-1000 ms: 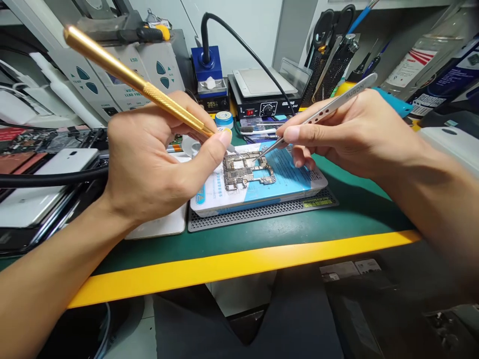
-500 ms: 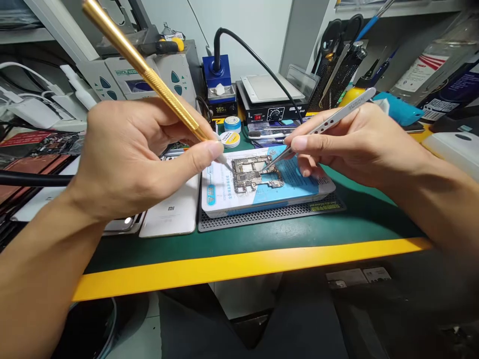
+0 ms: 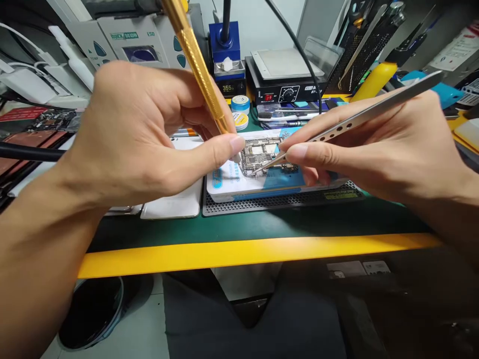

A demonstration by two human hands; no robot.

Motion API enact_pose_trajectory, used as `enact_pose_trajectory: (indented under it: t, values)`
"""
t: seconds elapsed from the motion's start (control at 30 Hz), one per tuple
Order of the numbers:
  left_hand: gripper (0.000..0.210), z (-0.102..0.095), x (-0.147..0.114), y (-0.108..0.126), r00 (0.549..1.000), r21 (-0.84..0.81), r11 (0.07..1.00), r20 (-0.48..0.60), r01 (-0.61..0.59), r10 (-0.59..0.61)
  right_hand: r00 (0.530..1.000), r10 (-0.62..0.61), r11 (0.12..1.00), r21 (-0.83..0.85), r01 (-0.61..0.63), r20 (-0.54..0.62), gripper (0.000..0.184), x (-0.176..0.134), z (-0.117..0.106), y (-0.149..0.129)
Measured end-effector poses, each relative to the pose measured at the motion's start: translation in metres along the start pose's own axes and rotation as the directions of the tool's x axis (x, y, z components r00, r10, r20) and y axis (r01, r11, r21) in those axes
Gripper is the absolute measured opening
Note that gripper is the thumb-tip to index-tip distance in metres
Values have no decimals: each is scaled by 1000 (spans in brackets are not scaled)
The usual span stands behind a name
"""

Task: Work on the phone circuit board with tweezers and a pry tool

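Observation:
My left hand (image 3: pixel 149 137) is closed around a gold pen-shaped tool (image 3: pixel 201 72) with a knurled handle. Its pale tip points down at the left edge of a phone circuit board (image 3: pixel 258 155); whether it touches cannot be told. Metal tweezers (image 3: pixel 368 110) with holes along the arms are pinched in my right hand (image 3: pixel 396 147). Their points reach the lower left part of the board. The board lies flat on a white and blue box (image 3: pixel 239 188), its right side partly hidden by my right fingers.
Under the box is a grey perforated mat (image 3: pixel 247 207). A white phone back (image 3: pixel 175 205) lies at its left. Behind stand small round tins (image 3: pixel 240 103), a soldering station (image 3: pixel 224 45), a heating plate (image 3: pixel 284 65) and a hot-air unit (image 3: pixel 138 40). A black cable (image 3: pixel 33 151) crosses at left.
The tweezer points have moved from the board's upper middle to its lower left. Both hands now sit closer to the board, and the camera view has shifted. Both tools stay held.

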State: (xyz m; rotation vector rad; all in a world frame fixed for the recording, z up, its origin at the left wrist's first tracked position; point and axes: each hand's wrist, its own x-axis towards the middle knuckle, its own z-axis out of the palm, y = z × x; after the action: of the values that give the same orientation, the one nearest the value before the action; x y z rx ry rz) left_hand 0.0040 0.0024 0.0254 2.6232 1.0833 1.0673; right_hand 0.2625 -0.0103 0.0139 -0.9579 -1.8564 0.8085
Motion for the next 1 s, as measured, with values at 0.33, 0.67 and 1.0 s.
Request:
enact_pose_trajectory:
  t: [0.33,0.67,1.0]
  values:
    - [15,2,-2,2,997,-2,998,21,71,-70,998,-59,997,-41,59,-3,3,1,0,0]
    - [13,3,-1,2,999,13,999,12,37,-37,999,-44,998,-52,44,0,3,-1,0,-1]
    - [15,3,0,-1,1000,12,1000,12,19,-19,1000,-14,1000,-26,13,-17,3,0,2,-2]
